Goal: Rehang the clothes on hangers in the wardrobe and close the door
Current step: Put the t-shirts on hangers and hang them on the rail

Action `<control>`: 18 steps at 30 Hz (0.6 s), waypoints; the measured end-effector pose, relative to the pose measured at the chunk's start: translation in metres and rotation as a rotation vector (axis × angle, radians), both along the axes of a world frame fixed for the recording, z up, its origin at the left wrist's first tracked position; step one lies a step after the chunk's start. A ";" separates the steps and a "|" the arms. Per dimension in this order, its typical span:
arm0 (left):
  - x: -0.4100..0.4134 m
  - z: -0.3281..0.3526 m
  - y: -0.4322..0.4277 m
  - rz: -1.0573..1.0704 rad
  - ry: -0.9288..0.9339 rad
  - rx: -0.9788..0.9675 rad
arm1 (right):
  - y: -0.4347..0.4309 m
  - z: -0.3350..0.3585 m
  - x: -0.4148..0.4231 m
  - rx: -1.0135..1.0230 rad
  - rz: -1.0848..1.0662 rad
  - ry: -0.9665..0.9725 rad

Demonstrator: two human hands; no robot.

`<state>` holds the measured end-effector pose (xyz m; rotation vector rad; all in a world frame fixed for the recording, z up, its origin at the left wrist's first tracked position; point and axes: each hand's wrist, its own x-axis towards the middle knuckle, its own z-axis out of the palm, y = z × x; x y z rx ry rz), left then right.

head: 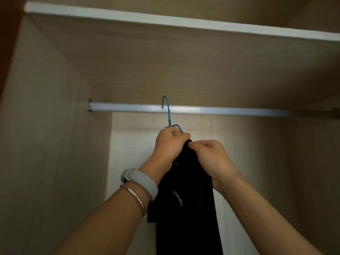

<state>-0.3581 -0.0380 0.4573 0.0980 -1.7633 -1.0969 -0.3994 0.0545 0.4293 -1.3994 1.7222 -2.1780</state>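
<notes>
A blue wire hanger (168,115) has its hook over the silver wardrobe rail (220,110). A black garment (185,199) with a small pale logo hangs from it, straight down the middle of the view. My left hand (170,142) grips the hanger's shoulder and the top of the garment just below the hook. My right hand (211,159) pinches the black fabric at the top right, touching the left hand. The lower part of the hanger is hidden by my hands and the cloth.
The wardrobe's left side panel (51,144) and pale back wall (257,153) enclose the space. A shelf with a white front edge (165,20) runs above the rail. The dark door edge (9,43) shows at the top left. No other hangers are on the rail.
</notes>
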 end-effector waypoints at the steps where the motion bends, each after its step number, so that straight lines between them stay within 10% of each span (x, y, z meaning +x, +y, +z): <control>1: 0.005 0.005 -0.005 0.025 0.007 -0.013 | -0.007 0.003 0.004 -0.016 0.030 0.001; 18: 0.057 0.030 -0.103 0.250 -0.010 0.080 | -0.134 0.032 0.051 0.040 0.086 -0.049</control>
